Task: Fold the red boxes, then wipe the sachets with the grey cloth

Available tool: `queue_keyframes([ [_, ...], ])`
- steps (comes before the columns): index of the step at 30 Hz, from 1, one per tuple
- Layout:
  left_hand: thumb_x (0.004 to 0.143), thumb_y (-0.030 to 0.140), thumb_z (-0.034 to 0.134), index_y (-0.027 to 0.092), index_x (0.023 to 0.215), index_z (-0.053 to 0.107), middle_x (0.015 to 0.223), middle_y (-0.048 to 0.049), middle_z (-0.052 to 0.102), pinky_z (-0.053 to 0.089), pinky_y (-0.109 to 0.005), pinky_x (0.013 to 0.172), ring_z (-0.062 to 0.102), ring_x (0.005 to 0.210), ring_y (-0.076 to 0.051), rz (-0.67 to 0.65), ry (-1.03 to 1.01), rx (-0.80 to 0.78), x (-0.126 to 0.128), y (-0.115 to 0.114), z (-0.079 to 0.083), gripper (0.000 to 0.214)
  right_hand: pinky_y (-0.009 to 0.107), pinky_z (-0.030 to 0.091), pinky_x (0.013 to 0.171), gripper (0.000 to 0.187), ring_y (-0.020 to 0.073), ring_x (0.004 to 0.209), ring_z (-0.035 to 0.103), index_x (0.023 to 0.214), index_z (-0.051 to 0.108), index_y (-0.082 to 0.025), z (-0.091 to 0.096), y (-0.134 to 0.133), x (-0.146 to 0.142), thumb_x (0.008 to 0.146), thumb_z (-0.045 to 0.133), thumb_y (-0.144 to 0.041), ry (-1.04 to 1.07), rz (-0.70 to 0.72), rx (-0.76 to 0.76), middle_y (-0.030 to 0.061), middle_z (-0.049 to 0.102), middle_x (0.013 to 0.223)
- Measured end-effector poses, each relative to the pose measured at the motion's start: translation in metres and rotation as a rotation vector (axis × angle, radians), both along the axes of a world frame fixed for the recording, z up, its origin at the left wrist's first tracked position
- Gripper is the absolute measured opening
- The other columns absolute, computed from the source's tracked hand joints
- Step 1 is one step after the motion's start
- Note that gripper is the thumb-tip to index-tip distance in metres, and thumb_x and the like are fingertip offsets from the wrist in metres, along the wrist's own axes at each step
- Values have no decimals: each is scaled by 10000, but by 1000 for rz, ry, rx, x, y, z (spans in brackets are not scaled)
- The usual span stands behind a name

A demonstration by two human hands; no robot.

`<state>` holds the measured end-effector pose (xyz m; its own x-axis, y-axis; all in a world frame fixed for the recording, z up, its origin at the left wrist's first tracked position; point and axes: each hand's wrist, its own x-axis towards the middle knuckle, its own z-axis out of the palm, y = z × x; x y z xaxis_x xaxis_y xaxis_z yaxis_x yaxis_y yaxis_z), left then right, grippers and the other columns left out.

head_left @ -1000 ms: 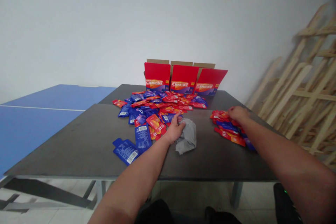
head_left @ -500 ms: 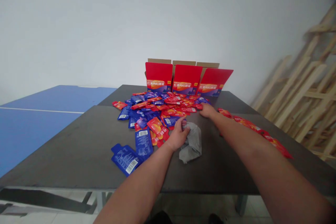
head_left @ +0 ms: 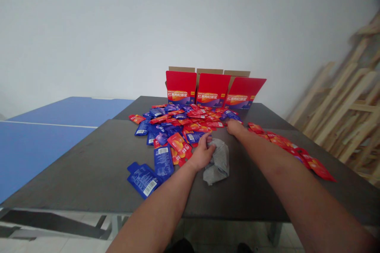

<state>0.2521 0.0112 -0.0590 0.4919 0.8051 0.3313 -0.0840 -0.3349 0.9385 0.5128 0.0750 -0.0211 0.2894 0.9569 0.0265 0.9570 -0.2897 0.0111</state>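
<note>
My left hand (head_left: 202,152) is closed on a crumpled grey cloth (head_left: 219,161) lying on the dark table (head_left: 89,166). My right hand (head_left: 234,127) reaches to the right edge of a big pile of red and blue sachets (head_left: 184,126) and rests on them; its fingers are mostly hidden. A smaller heap of red sachets (head_left: 297,152) lies to the right of my right forearm. Two blue sachets (head_left: 151,170) lie apart at the front of the pile.
Three open red cartons (head_left: 213,89) stand in a row at the table's far edge against a white wall. A blue table (head_left: 35,134) adjoins on the left. Wooden frames (head_left: 341,106) lean at the right.
My right hand left the small heap on the right and moved left to the edge of the big pile. The left hand stayed on the cloth. The camera shifted slightly.
</note>
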Motion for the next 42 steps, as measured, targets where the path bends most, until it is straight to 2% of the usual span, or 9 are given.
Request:
queue_keyframes([
  [7,852,230,584,197,1365,446,1235,-123,513,414,-391,1000,497,1152,-209,-6,-16,-24,0,3,3,532,367,375,1006,332,255,1137,563,1122,678,-182,12,-38,-14,937,404,-204,-84,116,146,136,637,1186],
  [10,836,223,604,199,1353,452,1238,-120,521,414,-384,995,503,1143,-204,-15,-38,-36,1,3,4,540,394,352,1015,361,264,1135,544,1126,647,-137,27,-48,-24,957,343,-236,-78,71,356,159,635,1158],
  [14,808,211,637,199,1313,490,1222,-106,547,403,-372,996,513,1124,-195,-27,-93,-40,1,1,9,526,362,447,875,325,246,968,603,980,653,-129,48,-57,-43,918,404,-328,276,-56,875,144,672,1015],
  [16,805,240,649,194,1255,537,1188,-95,571,403,-361,988,522,1107,-194,-19,-153,-70,0,2,13,466,330,482,779,291,220,853,625,925,650,-144,52,-62,-55,862,477,-369,586,-86,991,106,691,936],
  [21,896,492,492,167,952,639,798,-30,598,459,-301,757,559,766,-160,18,-360,-315,-4,4,27,361,252,463,559,290,146,601,583,832,637,-168,40,-84,-89,723,611,-435,1195,23,858,17,680,739],
  [25,803,558,616,155,759,612,658,-7,586,446,-263,622,544,612,-137,-96,-407,-491,-7,-1,34,405,236,439,508,326,126,542,545,768,633,-175,24,-100,-102,689,649,-491,1261,26,846,0,658,667],
  [30,643,387,817,145,880,673,760,-29,688,478,-271,659,615,652,-152,-222,-261,-527,-8,-9,37,368,308,534,690,442,195,765,662,929,652,-180,15,-104,-111,694,663,-555,1302,21,869,47,719,839],
  [35,690,368,768,152,904,644,790,-33,696,502,-287,695,640,701,-163,-97,-423,-529,-9,-1,39,328,343,546,796,454,195,861,674,1053,634,-199,5,-110,-122,820,561,-582,1200,190,657,68,711,935],
  [42,735,239,662,206,935,516,823,4,662,519,-288,715,664,777,-158,126,-630,-612,-10,5,46,250,387,496,920,339,219,972,634,982,686,-196,-11,-120,-125,669,787,-280,551,431,374,84,645,1086],
])
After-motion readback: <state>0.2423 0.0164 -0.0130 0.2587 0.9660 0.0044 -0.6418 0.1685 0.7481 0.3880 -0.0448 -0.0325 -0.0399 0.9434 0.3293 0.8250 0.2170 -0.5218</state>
